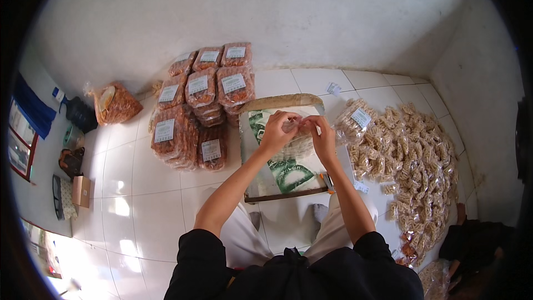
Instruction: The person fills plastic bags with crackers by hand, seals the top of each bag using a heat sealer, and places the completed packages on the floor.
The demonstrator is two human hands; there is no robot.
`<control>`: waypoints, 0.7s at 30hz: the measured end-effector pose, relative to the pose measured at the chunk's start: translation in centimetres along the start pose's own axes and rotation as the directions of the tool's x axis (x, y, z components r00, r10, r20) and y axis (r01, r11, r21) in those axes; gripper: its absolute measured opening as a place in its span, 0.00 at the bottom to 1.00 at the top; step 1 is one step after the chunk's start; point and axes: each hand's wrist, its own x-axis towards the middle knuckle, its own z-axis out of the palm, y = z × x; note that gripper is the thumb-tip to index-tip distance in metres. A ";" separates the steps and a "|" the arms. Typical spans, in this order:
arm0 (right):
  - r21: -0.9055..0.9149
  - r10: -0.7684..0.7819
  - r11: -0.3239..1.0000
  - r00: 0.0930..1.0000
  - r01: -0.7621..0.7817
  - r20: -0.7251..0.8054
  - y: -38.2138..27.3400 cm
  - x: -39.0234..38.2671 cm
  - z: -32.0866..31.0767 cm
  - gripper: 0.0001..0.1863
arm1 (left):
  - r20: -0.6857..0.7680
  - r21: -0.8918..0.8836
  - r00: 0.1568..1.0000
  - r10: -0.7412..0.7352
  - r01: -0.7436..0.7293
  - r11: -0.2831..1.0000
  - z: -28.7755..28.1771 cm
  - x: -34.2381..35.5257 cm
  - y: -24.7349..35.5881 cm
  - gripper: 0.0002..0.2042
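Note:
Both hands meet over a low table (256,180) with a white and green printed top. My left hand (278,129) pinches the gathered top of a clear plastic bag (295,149). From the other side, my right hand (322,133) has its fingers closed on the same bag. Pale contents show faintly through the plastic; the fingers partly hide its mouth. Beside my right forearm, a small orange-and-dark tool (328,183) lies at the table's edge. Just right of the table sits a filled clear pack (355,119) of pale snacks with a white label.
Labelled packs of brown snacks (202,91) stand stacked left of the table. A heap of small pale snack packets (416,172) spreads over the right floor. Loose labels (333,88) lie nearby. A large filled bag (115,103) stands farther left. Dark clothing (477,250) shows lower right.

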 end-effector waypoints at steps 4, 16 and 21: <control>-0.027 -0.093 0.995 0.994 0.092 -0.061 0.0 0.2 0.0 0.07 | -0.045 0.036 0.997 0.055 -0.053 0.998 -0.2 0.2 0.3 0.07; -0.017 -0.111 0.994 0.994 0.112 0.023 -0.5 1.3 -0.9 0.07 | -0.047 0.027 0.999 0.005 -0.004 1.000 0.2 -0.4 0.5 0.05; -0.041 -0.155 0.987 0.986 0.153 -0.058 -0.7 0.9 -0.6 0.06 | -0.055 -0.022 0.997 -0.060 0.058 0.998 0.6 -0.9 0.7 0.04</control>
